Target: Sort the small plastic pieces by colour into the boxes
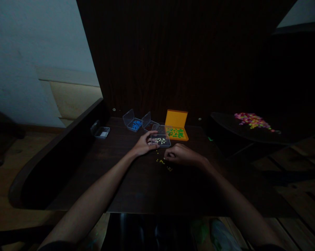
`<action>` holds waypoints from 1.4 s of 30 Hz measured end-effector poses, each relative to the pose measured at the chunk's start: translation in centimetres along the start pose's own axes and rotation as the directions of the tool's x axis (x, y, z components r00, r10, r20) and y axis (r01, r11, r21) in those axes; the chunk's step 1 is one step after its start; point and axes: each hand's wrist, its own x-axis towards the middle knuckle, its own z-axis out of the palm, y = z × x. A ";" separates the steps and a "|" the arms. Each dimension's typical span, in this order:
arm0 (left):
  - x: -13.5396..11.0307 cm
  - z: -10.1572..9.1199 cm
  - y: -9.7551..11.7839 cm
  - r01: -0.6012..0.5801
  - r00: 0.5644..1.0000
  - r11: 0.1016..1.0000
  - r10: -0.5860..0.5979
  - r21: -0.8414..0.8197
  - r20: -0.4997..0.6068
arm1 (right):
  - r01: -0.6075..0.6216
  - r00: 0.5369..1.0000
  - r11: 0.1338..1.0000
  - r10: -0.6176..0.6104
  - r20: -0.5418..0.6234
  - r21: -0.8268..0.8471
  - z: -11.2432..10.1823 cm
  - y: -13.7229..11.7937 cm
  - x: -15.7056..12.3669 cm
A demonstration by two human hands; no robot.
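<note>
My left hand [144, 144] grips the left side of a clear plastic box [168, 143], thumb in front and fingers behind. Pale, cream-coloured small pieces [160, 140] lie inside that box, and its clear lid stands raised at the back. Just below the box's right corner, my right hand [179, 154] is closed, its thumb and forefinger pinched together near the tabletop. A tiny pale piece seems to show at the fingertips, too small to name. Loose yellow pieces [162, 161] are scattered on the dark table [136, 184] beside the right fingertips.
Behind stand an open orange box [177, 119] with green pieces, a clear box [134, 124] with blue pieces and another clear box [147, 120]. A small clear case [102, 132] sits left. Multicoloured pieces [253, 121] are heaped on a dark surface at right. A raised side panel [55, 150] borders the left.
</note>
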 end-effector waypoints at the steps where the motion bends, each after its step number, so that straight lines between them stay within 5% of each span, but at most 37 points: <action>1: 0.0 0.0 0.0 -0.001 1.000 1.000 0.001 0.000 0.001 | -0.007 1.000 1.000 0.007 -0.011 0.010 -0.3 0.1 0.0; 8: 0.0 -0.1 -0.1 0.001 1.000 1.000 -0.001 0.008 0.010 | -0.126 0.967 0.992 0.118 -0.226 -0.020 -2.0 1.7 0.8; 19: 0.0 0.0 0.1 0.015 1.000 1.000 -0.015 0.013 0.008 | -0.193 0.977 0.948 0.163 -0.136 -0.253 -1.8 2.8 3.7; 29: 0.0 -0.1 -0.1 -0.005 1.000 0.999 0.005 0.035 0.021 | -0.286 0.932 0.933 0.219 -0.287 -0.217 -2.1 1.8 2.2; 35: 0.0 -0.1 -0.1 -0.021 0.999 0.998 0.019 0.051 0.031 | -0.124 0.989 0.987 0.114 -0.095 -0.102 -0.9 0.1 0.2; 42: 0.0 0.0 0.1 -0.008 1.000 1.000 0.007 0.026 0.021 | -0.069 0.997 0.989 0.072 0.019 -0.129 1.2 -0.7 -0.5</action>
